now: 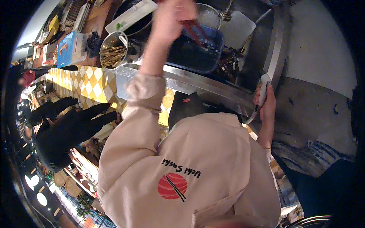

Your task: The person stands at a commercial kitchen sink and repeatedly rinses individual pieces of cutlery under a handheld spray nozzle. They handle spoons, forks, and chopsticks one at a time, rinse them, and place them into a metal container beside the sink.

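Observation:
My left hand (pixel 181 12) is blurred at the top of the view. It grips slender dark red utensils (pixel 196 32), whose exact kind I cannot tell. Their lower ends reach into a blue-tinted plastic tub (pixel 215 64) of dark liquid, standing in a stainless steel sink (pixel 255 57). At the sink's right front corner, my right hand (pixel 266 102) is closed around a white spray handle (pixel 263 88) with a hose (pixel 252 118) running from its lower end. Several dark utensils (pixel 228 65) lie in the sink beside the tub, partly in shadow.
A metal container of wooden chopsticks (pixel 114 55) stands left of my forearm. Behind it are a long white plate (pixel 131 17) and a blue-lidded plastic box (pixel 67 50). A faucet (pixel 225 14) and a pale board (pixel 238 28) are at the sink's back. People in dark clothes (pixel 68 134) are on the left.

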`<state>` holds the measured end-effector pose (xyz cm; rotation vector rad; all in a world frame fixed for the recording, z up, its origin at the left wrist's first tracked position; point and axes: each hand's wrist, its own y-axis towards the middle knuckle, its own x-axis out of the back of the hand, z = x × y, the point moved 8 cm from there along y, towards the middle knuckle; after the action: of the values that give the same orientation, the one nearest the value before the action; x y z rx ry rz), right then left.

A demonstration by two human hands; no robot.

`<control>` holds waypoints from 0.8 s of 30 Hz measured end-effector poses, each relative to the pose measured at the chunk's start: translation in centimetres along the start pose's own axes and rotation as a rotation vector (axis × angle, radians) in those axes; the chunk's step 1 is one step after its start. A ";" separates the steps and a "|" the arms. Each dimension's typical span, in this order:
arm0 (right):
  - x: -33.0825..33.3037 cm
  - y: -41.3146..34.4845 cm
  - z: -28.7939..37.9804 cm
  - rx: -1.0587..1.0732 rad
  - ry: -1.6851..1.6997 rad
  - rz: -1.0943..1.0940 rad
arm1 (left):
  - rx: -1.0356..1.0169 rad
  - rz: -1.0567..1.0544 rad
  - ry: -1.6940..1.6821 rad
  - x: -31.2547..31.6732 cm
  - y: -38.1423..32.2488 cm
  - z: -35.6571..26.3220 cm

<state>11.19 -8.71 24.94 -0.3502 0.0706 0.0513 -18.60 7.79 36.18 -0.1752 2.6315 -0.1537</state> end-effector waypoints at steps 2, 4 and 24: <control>-1.0 -0.1 -0.1 -0.012 -0.037 0.009 | -0.217 0.251 -0.047 4.1 -1.0 -7.6; -1.5 -0.3 -0.3 0.016 -0.166 -0.020 | -0.371 0.082 0.057 6.6 -3.7 -13.3; -4.1 0.0 -2.9 -0.335 0.315 -0.289 | -0.457 -0.293 0.625 25.6 -1.9 -11.5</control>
<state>6.90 -9.88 22.60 -0.6981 0.3246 -0.2822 -46.23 2.93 34.47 -0.7801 3.2064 0.3598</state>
